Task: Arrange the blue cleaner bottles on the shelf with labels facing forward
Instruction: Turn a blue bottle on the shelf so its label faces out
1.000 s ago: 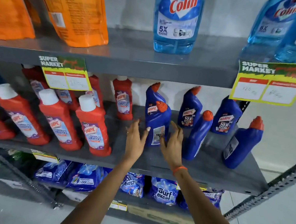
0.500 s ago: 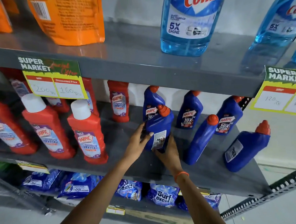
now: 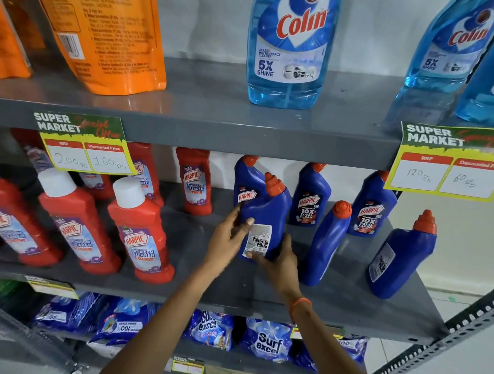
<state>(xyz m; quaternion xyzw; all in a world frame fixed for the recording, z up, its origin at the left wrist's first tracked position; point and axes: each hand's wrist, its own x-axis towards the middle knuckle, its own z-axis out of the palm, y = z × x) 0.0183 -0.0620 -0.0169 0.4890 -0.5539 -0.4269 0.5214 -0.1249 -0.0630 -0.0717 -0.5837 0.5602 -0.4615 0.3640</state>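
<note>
Since half a second ago the view has drawn closer to the grey metal middle shelf [image 3: 195,272], and the dark blue plastic cleaner bottle with the orange-red nozzle cap [image 3: 265,216] sits more fully between my palms, its white back label with barcode print now turned squarely toward me. A second ago both my hands were only flanking it, open.

My left hand [image 3: 228,244] reaches up from the lower centre, forearm angled right, thumb laid across the bottle's front just left of the white label, fingers wrapped round its left side. My right hand [image 3: 279,264], an orange band on its wrist, comes in from the lower right and cups the bottle's base and right side, thumb pointing left beneath the label. Both grips are closed on this one bottle, which leans slightly right near the middle of the shelf; whether its base touches the shelf I cannot tell.

Behind it, three matching blue bottles [image 3: 311,198] stand at the back with red-and-white Harpic labels forward. To the right, two more blue bottles [image 3: 327,242] lean with labels turned away. Red bathroom-cleaner bottles with white caps [image 3: 140,230] fill the shelf's left half
</note>
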